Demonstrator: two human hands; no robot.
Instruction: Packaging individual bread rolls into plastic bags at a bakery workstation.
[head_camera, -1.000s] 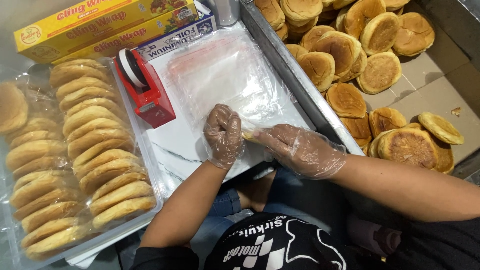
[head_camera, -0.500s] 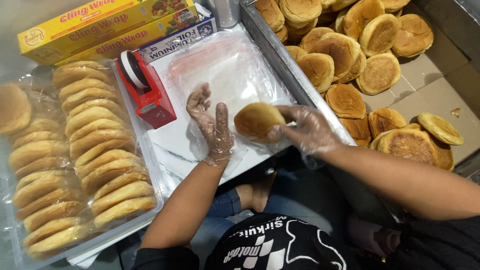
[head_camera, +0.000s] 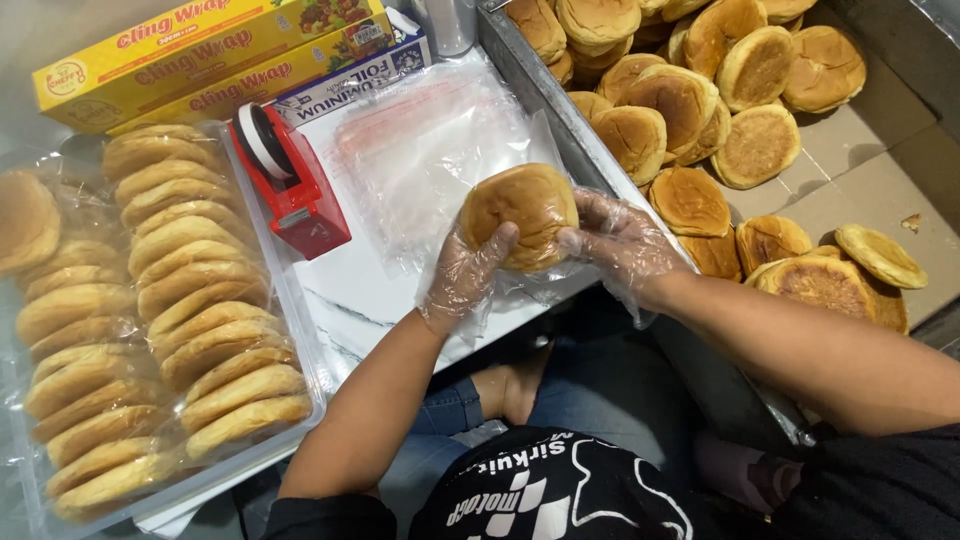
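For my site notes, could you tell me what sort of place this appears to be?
Probably a small bakery's packing spot. Both gloved hands, left hand and right hand, hold a round bun over clear plastic bags. Loose buns are heaped on cardboard, wrapped buns fill a tray, beside a red tape dispenser.

A white marbled surface (head_camera: 370, 300) lies under even light, with a grey metal edge (head_camera: 560, 120) along its right side and brown cardboard (head_camera: 880, 170) lining the space beyond.
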